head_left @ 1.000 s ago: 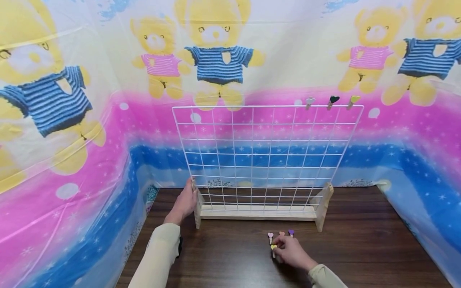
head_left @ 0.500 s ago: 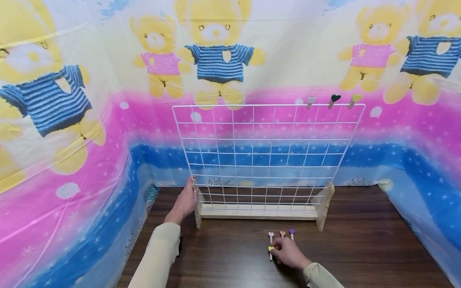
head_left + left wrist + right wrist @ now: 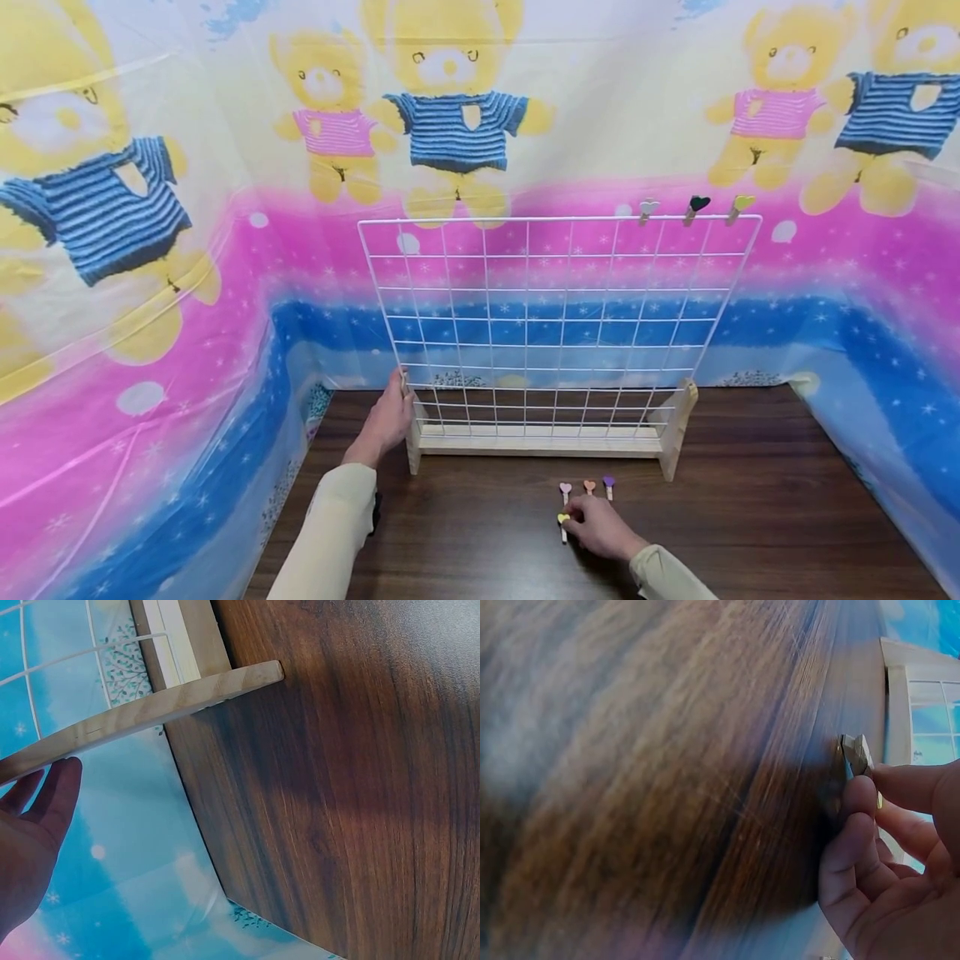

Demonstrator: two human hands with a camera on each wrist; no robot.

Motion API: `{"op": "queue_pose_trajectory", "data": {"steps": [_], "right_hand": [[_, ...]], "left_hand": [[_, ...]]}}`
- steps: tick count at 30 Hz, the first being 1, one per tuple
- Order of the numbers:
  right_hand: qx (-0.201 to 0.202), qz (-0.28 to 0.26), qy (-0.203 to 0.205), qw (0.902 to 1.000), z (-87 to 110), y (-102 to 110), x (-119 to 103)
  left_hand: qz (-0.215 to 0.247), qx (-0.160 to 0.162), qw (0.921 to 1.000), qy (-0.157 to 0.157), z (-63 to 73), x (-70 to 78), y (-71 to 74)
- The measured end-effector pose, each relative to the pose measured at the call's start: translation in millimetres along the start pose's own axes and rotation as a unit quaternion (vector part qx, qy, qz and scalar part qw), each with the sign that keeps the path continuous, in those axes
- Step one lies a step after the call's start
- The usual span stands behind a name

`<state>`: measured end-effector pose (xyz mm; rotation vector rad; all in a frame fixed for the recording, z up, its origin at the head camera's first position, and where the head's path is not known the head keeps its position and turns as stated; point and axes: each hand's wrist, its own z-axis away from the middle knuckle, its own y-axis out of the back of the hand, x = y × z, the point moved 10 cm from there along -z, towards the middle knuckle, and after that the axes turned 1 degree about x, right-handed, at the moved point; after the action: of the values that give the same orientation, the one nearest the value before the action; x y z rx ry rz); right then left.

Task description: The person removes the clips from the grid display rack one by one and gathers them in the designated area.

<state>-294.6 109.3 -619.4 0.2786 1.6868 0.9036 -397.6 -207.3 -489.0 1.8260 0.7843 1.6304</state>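
Observation:
My right hand is low over the table and pinches a small wooden clothespin with a yellow heart. In the right wrist view that clothespin shows end-on between thumb and fingertip, close to the wood surface. Just beyond lie three more heart clothespins: light pink, orange and purple. The left hand touches the left wooden upright of a white wire grid rack. In the left wrist view, straight fingers rest against the upright's outer side.
Along the grid's top right edge are clipped a white heart clothespin, a dark green one and a yellow one. The rack stands on a brown wooden table. A bear-print cloth hangs behind and at both sides.
My right hand has shifted slightly left with the yellow heart clothespin, whose wooden end now shows below the heart. My left hand has stayed on the rack's upright.

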Motion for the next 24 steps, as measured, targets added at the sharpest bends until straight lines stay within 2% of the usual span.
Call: {"op": "queue_pose_trajectory", "data": {"steps": [5,13,18,24], "right_hand": [[0.013,0.066,0.024,0.9974,-2.5,4.6,-6.5],[0.010,0.075,0.040,0.9963,-1.7,13.7,-14.2],[0.042,0.091,0.055,0.9934,-2.2,40.8,-28.6],[0.067,0.102,0.060,0.9907,-6.8,87.3,-53.0]], "left_hand": [[0.001,-0.002,1.0000,0.006,0.0,-1.0,-0.7],[0.000,-0.001,1.0000,0.004,-1.4,-0.9,-0.9],[0.003,-0.003,1.0000,0.007,-2.5,-1.0,-0.6],[-0.002,0.003,1.0000,0.004,-1.6,-1.0,0.5]]}}
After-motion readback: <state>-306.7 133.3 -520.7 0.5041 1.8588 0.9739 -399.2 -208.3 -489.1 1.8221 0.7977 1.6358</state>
